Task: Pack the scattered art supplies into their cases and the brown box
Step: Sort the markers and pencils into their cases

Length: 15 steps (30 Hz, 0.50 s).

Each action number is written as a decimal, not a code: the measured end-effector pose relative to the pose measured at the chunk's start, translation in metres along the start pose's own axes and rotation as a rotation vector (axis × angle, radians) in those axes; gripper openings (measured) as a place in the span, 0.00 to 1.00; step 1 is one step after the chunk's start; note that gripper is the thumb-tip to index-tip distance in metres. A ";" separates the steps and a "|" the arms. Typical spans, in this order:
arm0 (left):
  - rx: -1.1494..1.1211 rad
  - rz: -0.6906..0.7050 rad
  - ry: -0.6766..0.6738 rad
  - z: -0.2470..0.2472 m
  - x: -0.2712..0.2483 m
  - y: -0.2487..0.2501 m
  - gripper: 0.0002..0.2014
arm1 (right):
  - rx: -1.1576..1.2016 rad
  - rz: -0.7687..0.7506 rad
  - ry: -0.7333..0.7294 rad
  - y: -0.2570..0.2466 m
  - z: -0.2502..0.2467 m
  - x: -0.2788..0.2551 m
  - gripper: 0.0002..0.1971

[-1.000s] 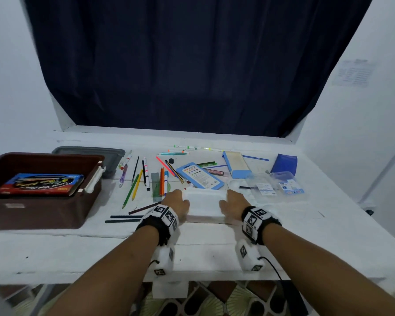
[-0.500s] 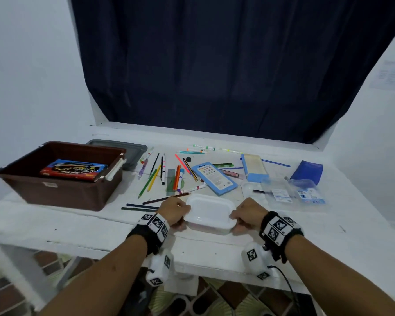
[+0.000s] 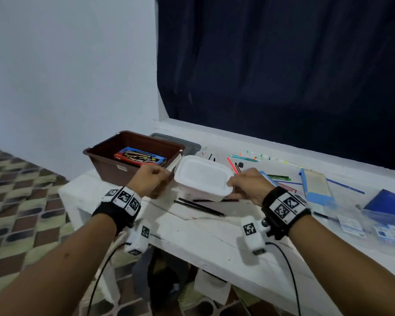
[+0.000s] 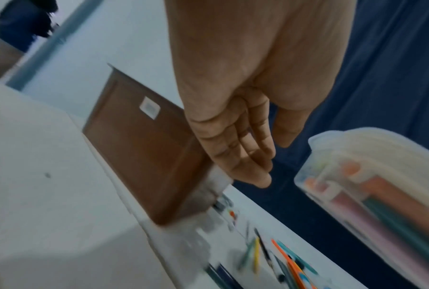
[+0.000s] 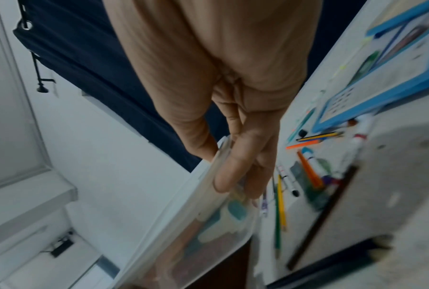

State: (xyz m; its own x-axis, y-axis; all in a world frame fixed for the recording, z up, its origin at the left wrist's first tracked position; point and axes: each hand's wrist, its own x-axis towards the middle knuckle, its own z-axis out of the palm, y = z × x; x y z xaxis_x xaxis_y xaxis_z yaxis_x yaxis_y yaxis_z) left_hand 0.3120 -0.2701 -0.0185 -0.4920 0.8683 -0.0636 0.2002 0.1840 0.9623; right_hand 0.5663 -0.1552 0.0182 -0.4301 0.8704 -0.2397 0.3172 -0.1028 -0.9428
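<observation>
A white translucent case [image 3: 203,176] with its lid on hangs in the air just right of the brown box [image 3: 110,172]. My right hand [image 3: 246,185] grips its right end, thumb on the lid and fingers underneath [image 5: 238,172]. Coloured markers show through the case wall [image 4: 371,185]. My left hand [image 3: 151,180] hovers between the box and the case's left end. In the left wrist view its fingers [image 4: 253,156] hang relaxed, apart from the case and holding nothing. A colourful flat pack [image 3: 140,156] lies inside the brown box [image 4: 144,156].
Loose pencils and markers [image 3: 237,165] lie scattered on the white table, with two black pencils [image 3: 198,206] under the case. A grey lid [image 3: 180,142] sits behind the box. Blue cases [image 3: 315,185], a blue pouch [image 3: 385,201] and clear cases [image 3: 374,222] lie at right.
The white case has been lifted off the table and carried left toward the brown box. My left hand has let go of it. The head view has swung left.
</observation>
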 end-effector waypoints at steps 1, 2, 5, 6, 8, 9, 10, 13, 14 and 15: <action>0.011 0.011 0.041 -0.014 0.003 -0.001 0.09 | 0.003 -0.019 -0.015 -0.010 0.011 0.004 0.06; 0.024 0.027 0.083 -0.028 0.004 -0.002 0.08 | 0.013 -0.038 -0.026 -0.021 0.022 0.008 0.04; 0.074 0.095 0.178 -0.072 0.015 -0.009 0.08 | 0.035 -0.079 -0.056 -0.051 0.057 0.024 0.13; 0.112 0.113 0.208 -0.087 0.020 -0.010 0.09 | 0.028 -0.093 -0.065 -0.060 0.069 0.030 0.15; 0.214 0.133 0.262 -0.116 0.033 -0.012 0.08 | -0.006 -0.114 -0.085 -0.079 0.094 0.040 0.19; 0.277 0.139 0.291 -0.130 0.039 -0.011 0.06 | -0.032 -0.117 -0.091 -0.088 0.108 0.046 0.22; 0.352 0.142 0.318 -0.143 0.045 -0.010 0.05 | -0.060 -0.120 -0.093 -0.097 0.122 0.053 0.24; 0.495 0.143 0.338 -0.179 0.064 -0.008 0.06 | -0.152 -0.121 -0.097 -0.122 0.163 0.081 0.26; 0.534 0.142 0.324 -0.189 0.071 -0.009 0.06 | -0.201 -0.125 -0.101 -0.129 0.175 0.092 0.24; 0.571 0.141 0.305 -0.199 0.079 -0.011 0.06 | -0.258 -0.120 -0.106 -0.136 0.187 0.102 0.21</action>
State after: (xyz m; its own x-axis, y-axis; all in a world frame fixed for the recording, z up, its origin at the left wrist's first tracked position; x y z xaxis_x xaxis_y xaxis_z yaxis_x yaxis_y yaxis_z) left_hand 0.1025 -0.2950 0.0186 -0.6294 0.7478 0.2114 0.6567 0.3665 0.6591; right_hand 0.3214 -0.1424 0.0784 -0.5594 0.8122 -0.1656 0.4571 0.1356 -0.8790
